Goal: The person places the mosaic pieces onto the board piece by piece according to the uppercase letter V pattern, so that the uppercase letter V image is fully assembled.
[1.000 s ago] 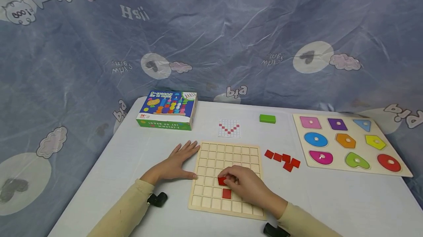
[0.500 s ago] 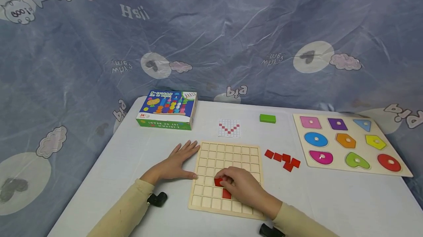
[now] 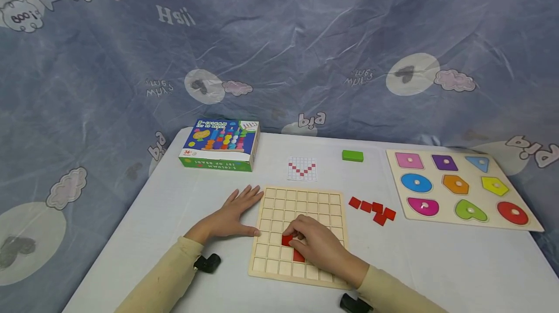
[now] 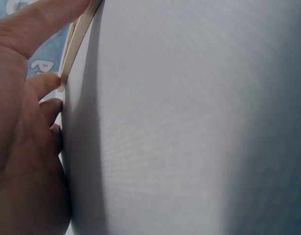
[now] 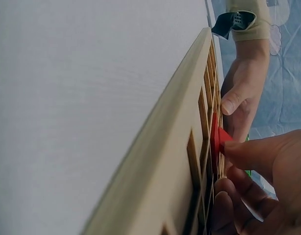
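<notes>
In the head view a wooden grid board (image 3: 273, 252) lies on the white table. My right hand (image 3: 320, 245) is over its lower middle, thumb and index finger pinching a red square tile (image 3: 286, 239). The right wrist view shows this pinched tile (image 5: 225, 138) tilted, close over the grid. One row nearer to me, a second red tile (image 3: 299, 255) lies in a cell, partly covered by the hand. My left hand (image 3: 231, 217) rests flat with fingers spread, thumb and index fingertips at the board's left edge.
Several loose red tiles (image 3: 378, 208) lie right of the board. Behind it are a pattern card (image 3: 302, 162) with a red V, a green block (image 3: 352, 156) and a bead-set box (image 3: 220, 143). A shape puzzle board (image 3: 445, 206) is at far right.
My right hand has shifted slightly left with the pinched tile, which is now one cell left of the column of the lying tile. My left hand has stayed still.
</notes>
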The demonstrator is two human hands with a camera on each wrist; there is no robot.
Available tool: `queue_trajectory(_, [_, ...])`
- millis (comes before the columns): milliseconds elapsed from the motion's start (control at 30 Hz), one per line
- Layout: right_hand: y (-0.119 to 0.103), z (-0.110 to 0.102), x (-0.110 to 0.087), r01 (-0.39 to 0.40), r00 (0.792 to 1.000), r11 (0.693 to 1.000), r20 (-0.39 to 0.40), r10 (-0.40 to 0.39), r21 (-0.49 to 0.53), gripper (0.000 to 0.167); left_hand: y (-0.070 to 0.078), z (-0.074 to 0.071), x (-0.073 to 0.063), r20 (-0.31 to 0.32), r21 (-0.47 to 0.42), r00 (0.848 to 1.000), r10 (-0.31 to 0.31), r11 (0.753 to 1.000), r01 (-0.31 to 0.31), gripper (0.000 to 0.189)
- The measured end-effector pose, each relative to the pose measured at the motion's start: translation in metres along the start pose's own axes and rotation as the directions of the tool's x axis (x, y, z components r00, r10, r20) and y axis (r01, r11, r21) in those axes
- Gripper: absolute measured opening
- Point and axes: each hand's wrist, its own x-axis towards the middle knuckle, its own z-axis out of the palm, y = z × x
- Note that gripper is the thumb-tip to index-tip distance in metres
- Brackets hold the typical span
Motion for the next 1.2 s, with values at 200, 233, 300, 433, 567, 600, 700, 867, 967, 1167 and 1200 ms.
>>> queue_trajectory(200, [-0.0013,-0.0002,0.0009,-0.003,1.000,0.999,0.013,0.004,-0.046,0.015,-0.0001,-0.0012,-0.0005,0.004,-0.003,1.000,0.006,1.000,-0.006,0.110])
queue_trajectory(233, [-0.0014,-0.0001,0.0008,-0.005,1.000,0.999,0.016,0.006,-0.053,0.016,0.0001,-0.0012,-0.0004,0.002,-0.001,1.000,0.008,1.000,-0.008,0.110])
queue_trajectory(300, [-0.0014,-0.0002,0.0007,-0.003,1.000,0.998,0.017,0.004,-0.068,0.017,0.0002,-0.0013,-0.0003,0.000,-0.001,1.000,0.013,1.000,-0.013,0.111])
queue_trajectory(433, [-0.0010,0.0000,0.0006,0.011,1.000,0.995,0.015,-0.009,-0.099,0.017,0.0001,-0.0014,-0.0002,-0.001,0.002,1.000,0.020,1.000,-0.020,0.110])
queue_trajectory(567, [-0.0009,0.0006,0.0004,0.021,1.000,0.992,0.014,-0.020,-0.125,0.016,0.0000,-0.0016,-0.0006,0.001,-0.002,1.000,0.021,1.000,-0.021,0.110])
queue_trajectory(600, [-0.0010,0.0006,0.0002,0.025,1.000,0.991,0.013,-0.023,-0.130,0.016,0.0001,-0.0017,-0.0007,0.001,-0.004,1.000,0.021,1.000,-0.021,0.110])
queue_trajectory(700, [-0.0013,0.0007,-0.0001,0.030,1.000,0.990,0.013,-0.028,-0.139,0.017,0.0002,-0.0018,-0.0009,0.002,-0.008,1.000,0.021,1.000,-0.021,0.110])
queue_trajectory(867, [0.0001,0.0004,0.0003,0.034,0.999,0.989,0.024,-0.031,-0.143,0.021,0.0003,-0.0022,-0.0009,0.003,-0.012,1.000,0.025,1.000,-0.025,0.110])
queue_trajectory(967, [0.0009,0.0004,0.0001,0.039,0.999,0.989,0.031,-0.035,-0.144,0.024,-0.0007,-0.0017,-0.0008,0.004,-0.011,0.999,0.032,0.999,-0.032,0.110])
queue_trajectory(1167, [0.0014,-0.0005,-0.0014,0.038,0.999,0.991,0.033,-0.034,-0.127,0.026,-0.0025,-0.0009,-0.0001,0.005,-0.003,0.999,0.034,0.999,-0.034,0.110])
queue_trajectory(1200, [0.0017,-0.0008,-0.0018,0.033,0.999,0.992,0.031,-0.029,-0.119,0.026,-0.0026,-0.0009,-0.0001,0.004,-0.003,0.999,0.033,0.999,-0.033,0.110])
